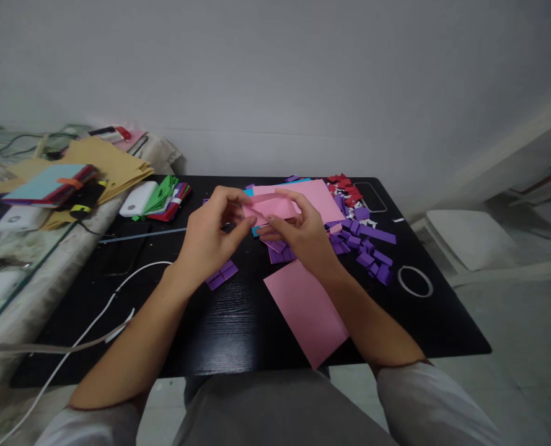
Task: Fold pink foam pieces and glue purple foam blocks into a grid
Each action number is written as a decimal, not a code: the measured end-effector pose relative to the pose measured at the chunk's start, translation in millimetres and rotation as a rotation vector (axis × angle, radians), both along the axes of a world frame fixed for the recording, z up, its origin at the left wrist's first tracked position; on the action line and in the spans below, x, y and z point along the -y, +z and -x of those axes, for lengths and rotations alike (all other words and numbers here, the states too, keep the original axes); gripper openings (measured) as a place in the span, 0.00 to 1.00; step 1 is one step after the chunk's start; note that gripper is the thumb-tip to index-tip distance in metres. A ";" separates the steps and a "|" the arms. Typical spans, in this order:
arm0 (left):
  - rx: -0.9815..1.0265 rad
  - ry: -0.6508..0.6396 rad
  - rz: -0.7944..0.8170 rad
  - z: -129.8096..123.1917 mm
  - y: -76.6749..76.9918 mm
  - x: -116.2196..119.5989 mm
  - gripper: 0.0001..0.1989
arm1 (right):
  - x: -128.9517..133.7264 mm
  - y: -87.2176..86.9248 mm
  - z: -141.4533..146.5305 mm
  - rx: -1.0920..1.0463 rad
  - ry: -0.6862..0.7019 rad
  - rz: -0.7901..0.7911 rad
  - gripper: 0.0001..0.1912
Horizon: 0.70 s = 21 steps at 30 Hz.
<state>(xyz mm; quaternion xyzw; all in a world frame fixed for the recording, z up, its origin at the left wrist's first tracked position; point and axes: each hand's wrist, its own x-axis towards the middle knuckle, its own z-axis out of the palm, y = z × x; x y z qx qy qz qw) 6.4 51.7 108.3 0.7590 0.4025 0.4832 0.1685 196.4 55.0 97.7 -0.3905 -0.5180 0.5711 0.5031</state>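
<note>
A pink paper, folded over with its fold gaping, is held by its ends in the bent fingers of the left hand and right hand.

left fingers and right fingers hold pink paper above a table
</note>
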 end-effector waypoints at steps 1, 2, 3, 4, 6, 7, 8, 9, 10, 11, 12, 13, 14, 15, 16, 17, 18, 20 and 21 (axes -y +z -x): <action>0.044 -0.003 0.019 -1.2 -1.6 0.0 0.15 | 0.6 1.0 -0.7 -0.001 0.001 0.005 0.34; 0.085 -0.007 0.032 -2.3 -2.6 0.2 0.18 | 1.2 1.9 -1.2 -0.005 0.004 0.012 0.33; 0.119 -0.010 0.036 -3.4 -3.2 0.5 0.20 | 1.8 2.7 -1.7 -0.011 0.009 0.018 0.33; 0.144 -0.006 0.039 -4.2 -3.2 1.0 0.21 | 2.4 3.4 -2.1 -0.019 0.015 0.024 0.33; 0.170 0.031 0.031 -4.9 -2.5 1.8 0.22 | 3.7 4.7 -2.5 -0.041 0.023 0.026 0.33; 0.175 0.075 0.018 -4.6 -2.1 2.0 0.22 | 4.3 5.3 -2.4 -0.053 0.023 0.021 0.32; 0.176 0.129 0.008 -4.2 -1.8 1.9 0.21 | 4.9 5.9 -2.2 -0.062 0.016 0.012 0.31; 0.174 0.178 0.010 -3.7 -1.7 1.7 0.20 | 5.4 6.4 -1.8 -0.069 0.003 0.000 0.30; 0.175 0.204 0.032 -3.4 -2.0 1.3 0.19 | 5.8 6.8 -1.2 -0.069 -0.011 -0.012 0.29; 0.182 0.195 0.073 -3.4 -2.6 0.9 0.18 | 6.1 6.9 -0.4 -0.064 -0.021 -0.022 0.28; 0.198 0.155 0.128 -3.9 -3.4 0.5 0.17 | 6.1 6.7 0.6 -0.056 -0.027 -0.030 0.28; 0.220 0.095 0.180 -4.9 -4.2 0.2 0.16 | 6.0 6.3 1.6 -0.049 -0.028 -0.037 0.28; 0.248 0.038 0.214 -6.3 -5.0 0.0 0.15 | 5.6 5.6 2.4 -0.041 -0.024 -0.041 0.28; 0.273 -0.002 0.226 -7.8 -5.5 0.0 0.14 | 5.2 4.8 2.9 -0.031 -0.016 -0.042 0.28; 0.292 -0.020 0.216 -9.2 -5.7 0.2 0.14 | 4.8 4.1 2.7 -0.019 -0.006 -0.041 0.29; 0.303 -0.022 0.195 -10.2 -5.4 0.4 0.14 | 4.5 3.6 1.5 0.002 0.005 -0.038 0.29; 0.307 -0.015 0.175 -10.6 -4.6 0.6 0.14 | 4.5 3.7 -0.8 0.035 0.021 -0.036 0.31; 0.304 0.004 0.155 -9.4 -1.9 1.0 0.13 | 5.5 6.1 -9.0 0.132 0.060 -0.054 0.36; 0.296 0.012 0.157 -8.0 0.0 1.1 0.12 | 6.6 8.7 -14.5 0.190 0.076 -0.076 0.39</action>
